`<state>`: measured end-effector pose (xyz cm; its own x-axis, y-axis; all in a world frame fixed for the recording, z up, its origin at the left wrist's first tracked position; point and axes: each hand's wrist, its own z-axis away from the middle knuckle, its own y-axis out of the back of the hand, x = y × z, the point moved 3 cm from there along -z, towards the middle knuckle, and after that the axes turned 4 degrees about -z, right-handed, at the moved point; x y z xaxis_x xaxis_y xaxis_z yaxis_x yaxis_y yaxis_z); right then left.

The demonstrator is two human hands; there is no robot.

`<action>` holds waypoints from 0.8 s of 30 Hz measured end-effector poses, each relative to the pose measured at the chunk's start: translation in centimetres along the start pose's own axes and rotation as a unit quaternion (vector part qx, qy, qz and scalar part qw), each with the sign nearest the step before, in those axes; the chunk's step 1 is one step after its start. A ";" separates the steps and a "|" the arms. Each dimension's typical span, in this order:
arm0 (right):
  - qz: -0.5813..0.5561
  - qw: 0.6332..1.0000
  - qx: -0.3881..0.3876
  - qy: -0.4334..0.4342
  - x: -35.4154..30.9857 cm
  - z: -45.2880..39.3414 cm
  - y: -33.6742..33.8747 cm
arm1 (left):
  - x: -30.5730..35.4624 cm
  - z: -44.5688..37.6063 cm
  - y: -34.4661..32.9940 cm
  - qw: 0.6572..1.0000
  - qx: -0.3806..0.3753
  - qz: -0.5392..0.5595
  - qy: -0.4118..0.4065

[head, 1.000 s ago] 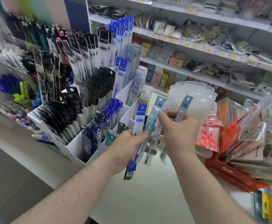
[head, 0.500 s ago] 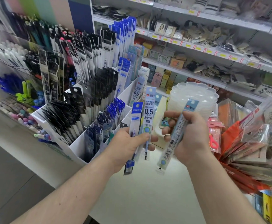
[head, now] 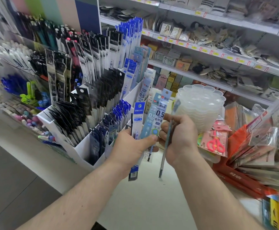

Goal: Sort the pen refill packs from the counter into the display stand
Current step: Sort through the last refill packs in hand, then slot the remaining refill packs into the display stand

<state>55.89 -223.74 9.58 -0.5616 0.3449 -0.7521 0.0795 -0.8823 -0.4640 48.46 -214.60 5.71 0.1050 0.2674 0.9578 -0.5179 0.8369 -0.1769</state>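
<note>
Since a moment ago the right hand (head: 179, 138) has turned its single pack (head: 168, 135) edge-on, gripped beside the left hand (head: 132, 146), which holds a fan of packs (head: 153, 120) above the surface (head: 145, 196). The stand (head: 79, 146) sits just left; stacked trays (head: 200, 105) and scissors (head: 216, 143) crowd the right.

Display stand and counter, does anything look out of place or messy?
In the display stand, the front-left black packs lean over unevenly instead of standing straight. Right of it, loose packets spill in a fanned heap.
</note>
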 end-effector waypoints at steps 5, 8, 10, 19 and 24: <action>0.004 0.998 -0.008 0.066 0.8 -0.7 0.2 | 0.1 0.2 0.6 0.999 0.006 0.013 0.044; -0.040 0.998 -0.023 0.046 0.8 -0.7 0.4 | -0.1 0.3 0.5 0.998 -0.007 0.030 0.061; -0.021 0.998 -0.027 0.045 0.8 -0.4 0.2 | -0.2 0.4 0.1 0.998 -0.021 0.028 0.061; -0.018 0.991 0.071 0.111 0.7 -1.7 0.0 | 0.4 0.3 -0.5 0.998 -0.033 -0.031 0.037; -0.033 0.987 0.087 0.129 0.2 -3.3 0.6 | 0.9 0.1 0.7 0.993 0.027 -0.114 0.020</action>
<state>58.50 -223.14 7.61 -0.3302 0.4544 -0.8273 -0.1054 -0.8888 -0.4461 48.11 -213.86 6.47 0.2569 0.0932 0.9619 -0.5212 0.8516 0.0566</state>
